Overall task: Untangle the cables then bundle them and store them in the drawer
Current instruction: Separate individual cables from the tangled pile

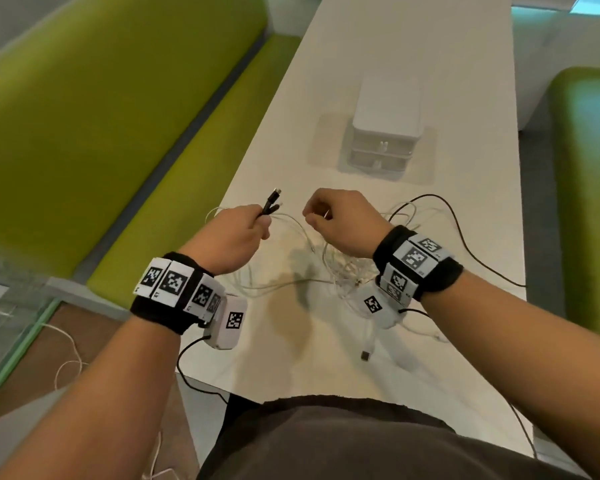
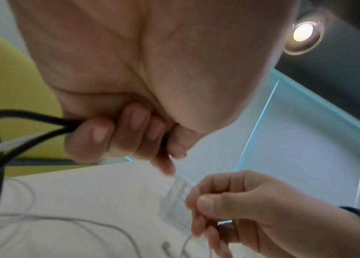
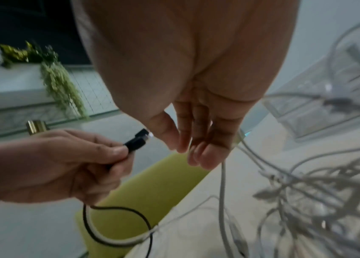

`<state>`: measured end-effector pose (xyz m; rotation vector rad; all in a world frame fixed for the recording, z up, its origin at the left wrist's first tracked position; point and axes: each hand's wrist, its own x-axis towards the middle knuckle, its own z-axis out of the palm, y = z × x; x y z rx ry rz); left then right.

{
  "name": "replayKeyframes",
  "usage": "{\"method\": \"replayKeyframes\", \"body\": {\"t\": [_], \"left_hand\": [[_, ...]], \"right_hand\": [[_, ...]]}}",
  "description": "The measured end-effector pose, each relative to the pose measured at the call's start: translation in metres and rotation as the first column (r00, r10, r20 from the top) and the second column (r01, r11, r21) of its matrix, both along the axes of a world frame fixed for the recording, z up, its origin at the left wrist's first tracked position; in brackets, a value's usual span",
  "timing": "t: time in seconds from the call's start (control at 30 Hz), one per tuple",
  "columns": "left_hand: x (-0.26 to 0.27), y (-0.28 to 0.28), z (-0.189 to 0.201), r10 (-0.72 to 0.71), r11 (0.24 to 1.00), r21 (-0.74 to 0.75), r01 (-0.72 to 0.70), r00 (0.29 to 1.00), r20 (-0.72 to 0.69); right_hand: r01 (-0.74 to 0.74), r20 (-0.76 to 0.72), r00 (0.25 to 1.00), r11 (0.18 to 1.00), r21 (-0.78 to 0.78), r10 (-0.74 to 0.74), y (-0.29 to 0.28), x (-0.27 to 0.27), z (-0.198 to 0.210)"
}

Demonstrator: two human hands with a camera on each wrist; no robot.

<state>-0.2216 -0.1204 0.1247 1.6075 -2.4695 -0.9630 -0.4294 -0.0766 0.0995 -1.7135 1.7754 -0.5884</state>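
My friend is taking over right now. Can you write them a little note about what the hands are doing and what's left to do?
Left hand grips the black cable, both its plugs sticking out together.
Right hand pinches a thin white cable lifted from the tangle.
White cables lie knotted on the table.
Drawer unit stands behind them, both drawers closed.
Done: nothing bundled or stored.
Left: untangle, bundle, open a drawer, store.

Long white table [image 1: 388, 57], small drawer unit [image 1: 385, 133] on it, tangled white cables [image 1: 343, 271] nearer.
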Motion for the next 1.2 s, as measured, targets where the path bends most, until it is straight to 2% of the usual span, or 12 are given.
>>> {"method": "replayKeyframes", "body": {"t": [0.1, 0.2, 0.3, 0.37, 0.47, 0.53, 0.67, 0.77, 0.83, 0.93, 1.03, 1.2], "left_hand": [[0.01, -0.004, -0.008, 0.047, 0.997, -0.056, -0.045, 0.999, 0.027], [0.013, -0.003, -0.018, 0.03, 0.998, -0.05, -0.028, 0.999, 0.042], [0.012, -0.002, -0.024, 0.028, 0.999, -0.025, -0.028, 1.0, 0.012], [0.007, 0.0, -0.023, 0.024, 1.0, -0.011, -0.025, 0.996, -0.083], [-0.005, 0.001, -0.019, -0.064, 0.99, -0.138, 0.034, 0.975, -0.213], [-0.016, 0.0, -0.02, -0.088, 0.981, -0.187, 0.043, 0.966, -0.242], [-0.042, 0.004, -0.033, -0.032, 0.999, -0.026, 0.027, 0.971, -0.237], [-0.055, 0.015, -0.045, 0.061, 0.964, 0.261, 0.045, 0.921, -0.385], [-0.06, 0.024, -0.048, 0.14, 0.899, 0.43, 0.085, 0.875, -0.463], [-0.067, 0.036, -0.047, 0.18, 0.775, 0.598, 0.206, 0.834, -0.521], [-0.071, 0.044, -0.042, 0.243, 0.715, 0.648, 0.261, 0.777, -0.581], [-0.07, 0.045, -0.04, 0.339, 0.722, 0.657, 0.218, 0.716, -0.611]], "right_hand": [[0.007, -0.166, 0.986, 0.991, 0.136, 0.016, -0.019, 0.014, -0.023], [0.004, -0.354, 0.932, 0.974, 0.227, 0.079, -0.028, 0.023, -0.042], [-0.038, -0.531, 0.837, 0.982, 0.184, 0.132, -0.028, 0.027, -0.055], [-0.061, -0.555, 0.821, 0.988, 0.144, 0.131, -0.025, 0.025, -0.059], [-0.131, -0.397, 0.901, 0.981, 0.142, 0.177, -0.015, 0.019, -0.05], [-0.251, -0.3, 0.912, 0.959, 0.134, 0.281, -0.003, 0.016, -0.036], [-0.352, -0.185, 0.914, 0.932, 0.083, 0.361, 0.022, -0.004, -0.01], [-0.296, -0.176, 0.937, 0.953, 0.064, 0.303, 0.033, -0.031, 0.007], [-0.189, -0.134, 0.972, 0.981, 0.04, 0.193, 0.04, -0.047, 0.018], [0.003, 0.039, 0.999, 0.999, -0.034, -0.001, 0.046, -0.064, 0.028], [0.064, 0.173, 0.984, 0.996, -0.068, -0.052, 0.049, -0.064, 0.031], [0.136, 0.233, 0.968, 0.977, -0.164, -0.095, 0.05, -0.056, 0.028]]}}
